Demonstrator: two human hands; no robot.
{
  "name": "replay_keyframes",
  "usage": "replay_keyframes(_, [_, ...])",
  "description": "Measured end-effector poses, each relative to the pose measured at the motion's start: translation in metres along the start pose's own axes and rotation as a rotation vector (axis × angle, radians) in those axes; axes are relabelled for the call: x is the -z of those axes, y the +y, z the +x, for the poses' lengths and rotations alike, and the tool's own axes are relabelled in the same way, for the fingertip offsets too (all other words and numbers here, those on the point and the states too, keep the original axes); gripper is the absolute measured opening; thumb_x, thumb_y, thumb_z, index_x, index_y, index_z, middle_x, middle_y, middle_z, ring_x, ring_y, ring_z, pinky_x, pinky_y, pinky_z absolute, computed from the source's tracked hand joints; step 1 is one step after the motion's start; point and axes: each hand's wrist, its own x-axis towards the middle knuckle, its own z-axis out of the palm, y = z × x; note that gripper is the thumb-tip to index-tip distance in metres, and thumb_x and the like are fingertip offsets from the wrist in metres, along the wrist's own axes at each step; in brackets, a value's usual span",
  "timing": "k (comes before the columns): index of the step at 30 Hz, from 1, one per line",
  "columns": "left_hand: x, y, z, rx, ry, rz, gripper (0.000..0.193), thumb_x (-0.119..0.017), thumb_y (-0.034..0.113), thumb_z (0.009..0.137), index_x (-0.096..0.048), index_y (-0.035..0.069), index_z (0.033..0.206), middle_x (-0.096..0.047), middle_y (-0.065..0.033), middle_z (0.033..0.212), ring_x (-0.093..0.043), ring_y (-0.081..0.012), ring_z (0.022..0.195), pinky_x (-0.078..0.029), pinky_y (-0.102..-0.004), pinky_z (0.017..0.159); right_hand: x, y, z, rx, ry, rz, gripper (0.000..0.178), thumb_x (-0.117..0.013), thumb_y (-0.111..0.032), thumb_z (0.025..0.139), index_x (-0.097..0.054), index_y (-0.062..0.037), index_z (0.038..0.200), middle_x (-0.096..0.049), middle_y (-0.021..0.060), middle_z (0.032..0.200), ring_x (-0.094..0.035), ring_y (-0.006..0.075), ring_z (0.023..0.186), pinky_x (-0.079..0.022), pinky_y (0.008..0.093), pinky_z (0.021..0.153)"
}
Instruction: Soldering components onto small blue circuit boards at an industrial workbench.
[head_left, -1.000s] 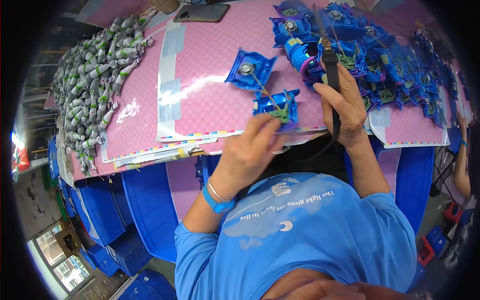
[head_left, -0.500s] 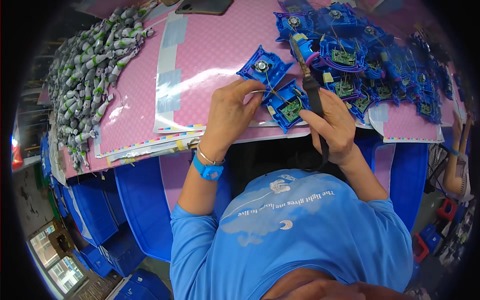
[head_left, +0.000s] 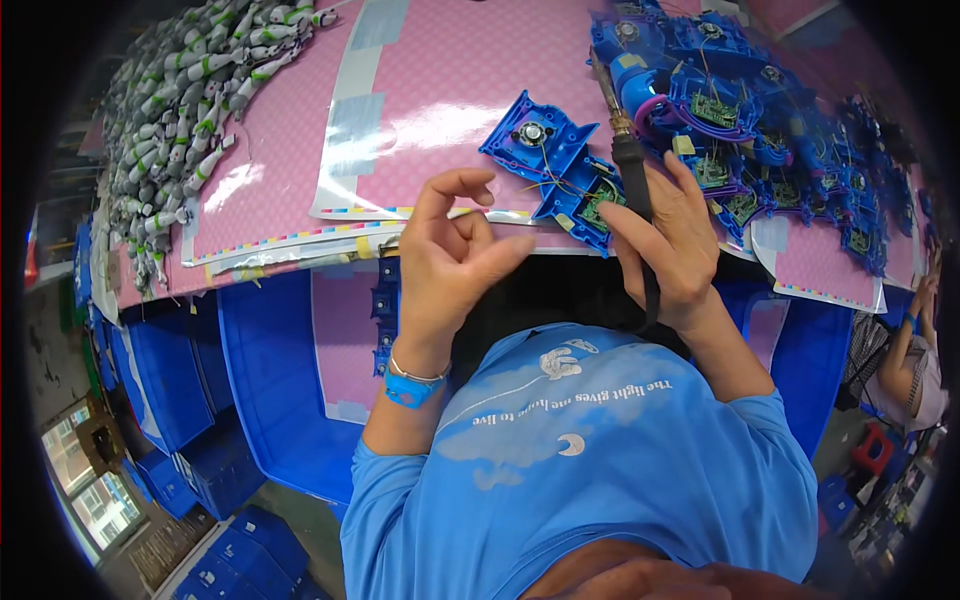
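A: Where does the work lie, from where you sit?

B: Between your hands. Your speaker shell (head_left: 510,138) is on the pink worktop (head_left: 290,140), and the board shell (head_left: 572,212) adjoins it, close to the front edge. Thin wires (head_left: 556,180) link the two.

A: And your fingers?

B: On your left hand (head_left: 445,250) they curl with a wide gap from the thumb, nothing visible in them. On your right hand (head_left: 680,245) they close around a black-handled tool (head_left: 631,180); whether a fingertip also touches the board shell, you can't tell from here.

A: How should the pair handle for you?

B: Light and stiff, probably smooth plastic that slides on that glossy sheet. The wires look the fragile part, so take each shell by its outer rim and shift both together.

A: Where have you room?

B: To your left, bare worktop runs to the white-and-grey pieces (head_left: 200,110). To your right, blue shells (head_left: 770,150) crowd close by the tool's metal shaft (head_left: 608,95). Mind the front edge.
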Motion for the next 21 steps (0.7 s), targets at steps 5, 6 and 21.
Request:
replay_keyframes(5, [0.004,0.004,0.004,-0.011,-0.009,-0.216,0.03,-0.055,0.023,0.107,-0.068,-0.004,0.111,-0.055,0.0009,0.086,-0.041,-0.0034,0.068,-0.034,-0.0197,0.06,0.003,-0.007,0.002,-0.101,0.086,0.366,0.019,-0.067,0.005,0.092,-0.066,0.0018,0.11,-0.069,0.0298,0.116,-0.072,0.0373,0.108,-0.058,0.0408,0.09])
replay_keyframes(6, [-0.003,0.007,0.002,-0.006,0.018,-0.19,0.035,-0.053,0.026,0.109,-0.071,-0.003,0.103,-0.055,0.0015,0.079,-0.042,-0.004,0.068,-0.033,-0.0197,0.059,0.0,-0.006,0.004,-0.098,0.087,0.365,0.019,-0.067,0.005,0.092,-0.066,0.0018,0.11,-0.069,0.0298,0.116,-0.072,0.0373,0.108,-0.058,0.0408,0.09])
replay_keyframes(21, [-0.024,-0.003,-0.007,-0.033,-0.036,0.13,0.012,-0.076,0.013,0.093,-0.076,0.001,0.092,-0.066,0.001,0.078,-0.051,-0.0061,0.063,-0.039,-0.0229,0.056,-0.022,-0.004,0.019,-0.453,0.304,1.061,0.032,-0.072,0.01,0.087,-0.061,-0.0006,0.115,-0.066,0.0238,0.12,-0.073,0.0225,0.097,-0.062,0.0343,0.089])
